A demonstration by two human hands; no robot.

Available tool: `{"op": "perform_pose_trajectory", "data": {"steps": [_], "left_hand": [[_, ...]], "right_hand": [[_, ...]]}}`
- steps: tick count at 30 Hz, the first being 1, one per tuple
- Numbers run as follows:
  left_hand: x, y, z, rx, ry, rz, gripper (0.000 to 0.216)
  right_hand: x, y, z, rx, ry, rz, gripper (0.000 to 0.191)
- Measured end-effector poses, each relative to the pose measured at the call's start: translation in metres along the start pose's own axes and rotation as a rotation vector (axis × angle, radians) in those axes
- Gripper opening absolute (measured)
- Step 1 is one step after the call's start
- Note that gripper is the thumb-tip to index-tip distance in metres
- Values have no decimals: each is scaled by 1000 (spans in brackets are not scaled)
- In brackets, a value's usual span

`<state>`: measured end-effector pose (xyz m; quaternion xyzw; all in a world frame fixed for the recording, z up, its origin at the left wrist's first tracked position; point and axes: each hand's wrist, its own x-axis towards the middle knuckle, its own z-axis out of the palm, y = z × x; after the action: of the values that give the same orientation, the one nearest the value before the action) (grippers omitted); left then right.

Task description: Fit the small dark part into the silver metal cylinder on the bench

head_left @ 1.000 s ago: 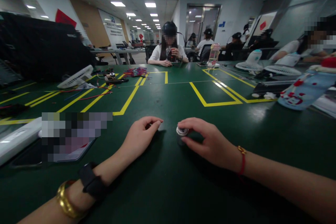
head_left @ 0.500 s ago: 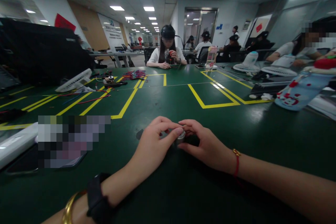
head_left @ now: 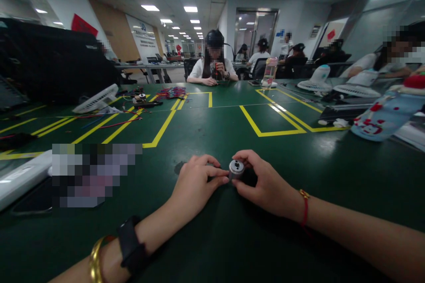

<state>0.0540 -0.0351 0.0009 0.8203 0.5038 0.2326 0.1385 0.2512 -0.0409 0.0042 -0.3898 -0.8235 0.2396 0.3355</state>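
A small silver cylindrical motor stands upright on the green table, its round top face showing a dark centre and small holes. My right hand curls around it from the right, thumb at the near side and fingers at the far side. Close against the motor's left side, my left hand has its thumb and forefinger pinched together. Whatever may be between those two fingertips is too small or hidden to make out.
Yellow tape marks the table. To the left lie a phone, a white case, loose wires and a small fan. A blue cup stands at right. A person sits opposite.
My left thumb has come off the motor's top and down to its left side, so the top face now shows. My right hand stays around the motor.
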Motion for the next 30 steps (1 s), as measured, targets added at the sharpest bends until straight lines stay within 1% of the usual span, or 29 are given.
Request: {"op": "perform_pose_trajectory", "data": {"steps": [3, 4, 6, 9, 12, 14, 15, 17, 18, 19, 20, 21, 22, 23, 24, 25, 27, 28, 30], "left_hand": [[-1, 2, 0, 23, -13, 18, 19], [-1, 2, 0, 13, -19, 15, 21], [-2, 0, -4, -43, -20, 0, 26], [-3, -8, -14, -176, -5, -53, 36], [-3, -22, -26, -204, 62, -181, 39], [-1, -30, -30, -193, 121, -259, 41], [-1, -33, -31, -190, 137, -278, 41], [0, -34, -29, -185, 137, -265, 40], [0, -33, -28, -180, 125, -242, 38], [1, -32, -26, -175, 111, -216, 37], [0, -30, -25, -171, 100, -195, 35], [0, -29, -24, -168, 93, -181, 35], [0, -28, -23, -165, 90, -177, 34], [0, -27, -23, -162, 91, -177, 34], [0, -27, -22, -158, 96, -175, 33], [0, -27, -22, -155, 98, -168, 33], [0, -27, -21, -152, 97, -144, 31], [1, -28, -21, -150, 96, -134, 31], [0, -28, -20, -141, 93, -126, 30]], "right_hand": [[0, -1, 0, -29, -31, -55, 43], [1, 0, -3, -37, -17, -58, 43], [5, 4, -14, -80, 76, -10, 41], [14, 24, -49, -245, 223, 149, 38], [21, 60, -93, -501, 282, 335, 37], [22, 87, -118, -653, 264, 460, 38], [22, 98, -127, -703, 233, 521, 39], [20, 110, -138, -753, 154, 621, 46], [19, 110, -139, -783, 145, 642, 51], [19, 107, -136, -830, 170, 631, 57], [19, 99, -131, -888, 222, 579, 62], [19, 87, -121, -940, 279, 486, 63], [19, 73, -109, -962, 315, 360, 61], [18, 58, -94, -938, 309, 220, 56], [18, 42, -78, -869, 255, 80, 48], [16, 27, -60, -759, 145, -42, 42], [11, 5, -28, -572, -61, -221, 38], [8, -1, -15, -496, -142, -276, 36], [3, -6, 3, -401, -232, -308, 35]]}}
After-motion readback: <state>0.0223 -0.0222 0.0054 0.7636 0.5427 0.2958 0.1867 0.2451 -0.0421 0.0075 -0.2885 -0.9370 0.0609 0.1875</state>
